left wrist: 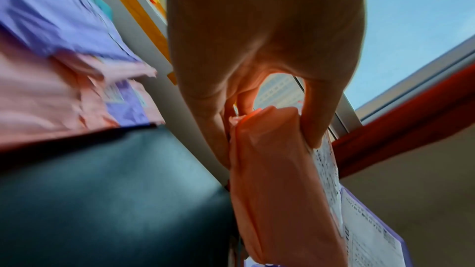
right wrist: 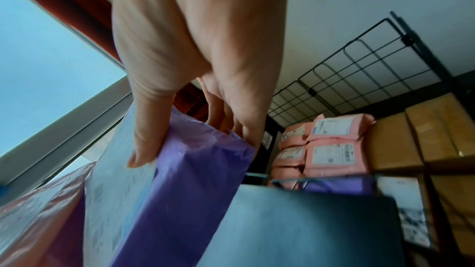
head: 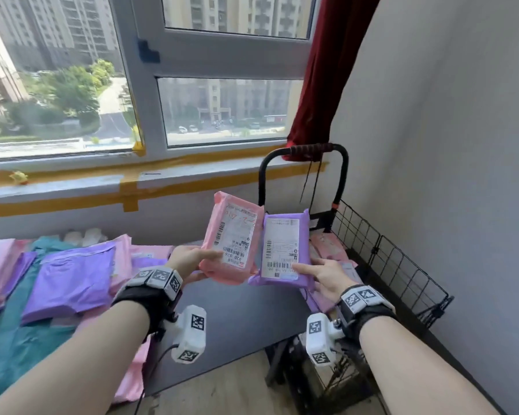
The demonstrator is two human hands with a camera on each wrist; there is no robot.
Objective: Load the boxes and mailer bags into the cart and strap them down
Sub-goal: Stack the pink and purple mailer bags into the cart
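A heap of purple and pink mailer bags (head: pixel 69 274) lay on the table (head: pixel 237 322) at left — the dark tabletop stood between it and the wire cart (head: pixel 381 250). The cart already held pink mailers (right wrist: pixel 331 149) and cardboard boxes (right wrist: pixel 437 129). The left hand (head: pixel 183 260) gripped a pink mailer bag (head: pixel 232 238), the right hand (head: pixel 330 278) a purple mailer bag (head: pixel 285 250) — both labelled, side by side, raised before the cart.

— What's up at twelve o'clock?
— A window (head: pixel 222 70) with tower blocks and trees outside, and yellow tape (head: pixel 132 199) along the sill.
— And at one o'clock?
— A red curtain (head: pixel 327 70) hanging beside the grey wall (head: pixel 447 115).
— That small thing at ten o'clock on the sill?
— A yellow toy (head: pixel 19 177), perhaps a duck; it's too blurred to tell.
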